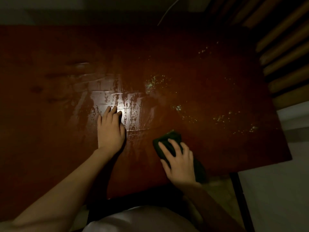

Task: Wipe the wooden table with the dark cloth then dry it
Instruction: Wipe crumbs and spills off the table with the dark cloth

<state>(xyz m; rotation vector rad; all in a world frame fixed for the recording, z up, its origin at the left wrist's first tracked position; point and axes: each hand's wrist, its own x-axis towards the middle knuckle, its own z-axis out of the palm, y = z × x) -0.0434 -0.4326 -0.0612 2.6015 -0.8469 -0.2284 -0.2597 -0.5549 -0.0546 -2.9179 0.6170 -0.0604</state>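
— Where's the cloth (168, 144)?
— Down near the front edge of the table (50, 148), to the right of the middle. Dark green. Bunched up, flat on the wood.

— Under a hand?
— Yes, under the right hand (179, 162). Fingers (164, 150) spread wide over the cloth, tips curling down onto it. Pressing it to the table. One corner poking out past the fingertips, another bit sticking out by the wrist.

— And the other hand?
— Left hand (110, 129) flat on the wood, well left of the cloth. Fingers close together and mostly straight, pointing away from the body. Holding nothing. Just resting on the table.

— Wet there?
— Shiny and streaky right by those left fingertips. Bright glare (122, 112) on the wet patch. Streaks running up and down across the middle.

— Anything on the right half?
— Lots of tiny pale specks (155, 82), scattered in small groups. Some near the middle, some far out toward the right edge. Droplets or crumbs, can't tell. Not touching the cloth.

— Around the table?
— Wooden slats (282, 47) at the top right, maybe a chair or bed. A thin pale wire (168, 11) up at the back. A dark leg (239, 195) under the right corner. Very dim all over.
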